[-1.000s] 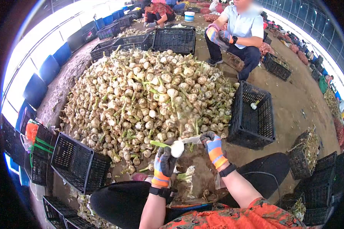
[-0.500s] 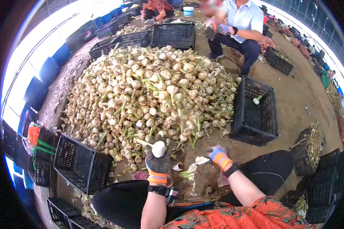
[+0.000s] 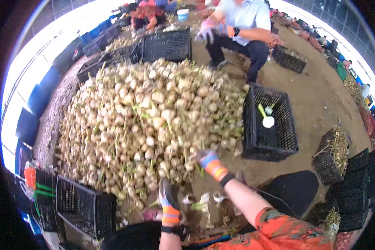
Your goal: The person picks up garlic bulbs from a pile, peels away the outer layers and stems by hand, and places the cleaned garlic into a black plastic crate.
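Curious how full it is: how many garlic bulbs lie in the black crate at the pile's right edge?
2 in the black crate: one white bulb nearer the camera, another bulb just beyond. The near wall may hide more.

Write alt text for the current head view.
The wearer's right grip, in a striped orange-and-blue glove, is at the near edge of a heap of pale garlic bulbs; the gloved left grip is nearby. To the right, a black plastic crate holds two white bulbs.
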Demonstrator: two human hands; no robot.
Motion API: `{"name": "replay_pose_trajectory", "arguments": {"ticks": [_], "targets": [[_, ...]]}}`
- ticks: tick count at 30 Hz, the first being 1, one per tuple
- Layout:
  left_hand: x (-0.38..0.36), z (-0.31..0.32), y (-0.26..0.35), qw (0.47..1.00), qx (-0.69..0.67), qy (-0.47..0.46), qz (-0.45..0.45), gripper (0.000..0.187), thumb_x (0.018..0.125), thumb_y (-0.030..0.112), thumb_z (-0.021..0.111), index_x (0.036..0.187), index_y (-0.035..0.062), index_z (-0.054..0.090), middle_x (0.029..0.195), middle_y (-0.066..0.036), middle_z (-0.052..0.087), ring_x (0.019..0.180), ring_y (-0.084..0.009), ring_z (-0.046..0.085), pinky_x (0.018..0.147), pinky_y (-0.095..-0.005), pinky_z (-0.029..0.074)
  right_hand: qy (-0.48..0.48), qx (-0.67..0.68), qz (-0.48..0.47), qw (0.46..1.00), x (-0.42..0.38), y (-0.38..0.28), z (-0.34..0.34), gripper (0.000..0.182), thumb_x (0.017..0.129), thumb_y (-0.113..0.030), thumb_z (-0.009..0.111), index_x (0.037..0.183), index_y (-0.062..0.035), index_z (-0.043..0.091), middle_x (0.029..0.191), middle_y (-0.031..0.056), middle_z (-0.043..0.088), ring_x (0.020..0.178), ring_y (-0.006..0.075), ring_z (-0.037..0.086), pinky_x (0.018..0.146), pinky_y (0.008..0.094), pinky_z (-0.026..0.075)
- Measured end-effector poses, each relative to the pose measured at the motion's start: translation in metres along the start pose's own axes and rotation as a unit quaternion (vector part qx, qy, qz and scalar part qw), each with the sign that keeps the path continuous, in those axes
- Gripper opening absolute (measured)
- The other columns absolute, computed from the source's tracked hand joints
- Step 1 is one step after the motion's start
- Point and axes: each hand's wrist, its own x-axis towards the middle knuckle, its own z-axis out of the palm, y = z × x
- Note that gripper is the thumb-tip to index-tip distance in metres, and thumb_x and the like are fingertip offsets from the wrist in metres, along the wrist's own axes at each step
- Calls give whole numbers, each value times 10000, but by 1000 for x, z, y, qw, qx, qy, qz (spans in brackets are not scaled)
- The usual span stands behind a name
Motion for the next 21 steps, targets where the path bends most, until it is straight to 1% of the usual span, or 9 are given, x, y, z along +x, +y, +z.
{"name": "replay_pose_trajectory", "arguments": {"ticks": [2,5,6,11,12,13,16,18,21], "targets": [[3,2,-4,999,-48,-7,-11,391,870,202,545,1229,70,464,1191,-117,493,993,-252,547,825,-371,472,-65,-251,77,963,13,-45,14,396,662,-222,597,1048,-130,600,938,182,592,914,320,587,806,405,469],[3,1,-8,981,154,-26,115,421,852,153,590,1235,75,433,1113,-118,512,926,-268,566,728,-377,509,-58,-297,77,950,31,-54,28,385,662,-212,613,1042,-153,595,1029,207,561,928,363,562,782,424,465],[5,3,-9,1000,-6,10,-14,427,856,165,587,1243,82,427,1103,-117,519,927,-269,568,719,-385,512,-72,-292,86,950,31,-55,21,386,656,-204,613,1034,-125,593,1054,210,562,933,348,572,785,402,472],[7,5,-17,1000,-3,0,-16,383,891,264,537,1224,94,453,1026,-105,573,871,-268,590,704,-391,524,39,-90,102,990,9,-8,25,430,682,-242,618,1088,-99,595,1004,206,606,904,371,578,804,393,467],[3,13,-9,1000,-8,-3,-19,383,891,264,537,1224,94,453,1026,-105,573,871,-268,590,704,-391,524,19,-60,74,995,-6,-4,24,421,688,-179,651,1093,-83,591,977,149,640,857,291,618,792,341,483],[-6,26,8,988,-86,-60,-117,378,895,279,526,1218,94,460,1006,-108,583,865,-269,594,706,-391,525,-79,372,89,920,-37,-69,-16,409,695,-96,685,1091,-62,588,1007,82,638,898,190,598,834,304,467],[-3,27,3,928,-208,-167,-260,370,906,266,502,1231,98,445,960,-118,604,852,-241,605,692,-350,532,-148,362,-35,920,-87,-114,-25,431,716,-76,733,1114,-42,572,1073,44,602,970,136,548,892,295,430],[-5,19,-6,982,-114,-150,-3,391,907,235,507,1263,105,409,1004,-135,594,864,-218,608,694,-307,534,-234,431,32,871,-93,-125,-30,418,729,-78,726,1112,-32,564,1062,41,603,945,132,555,866,287,442],[-20,43,20,970,104,-124,183,508,800,-43,549,1268,83,396,1142,-112,529,957,-202,565,797,-326,504,-170,498,62,848,-89,-134,-39,420,735,-56,707,1121,-8,548,1031,60,610,905,123,561,792,270,464]]}}
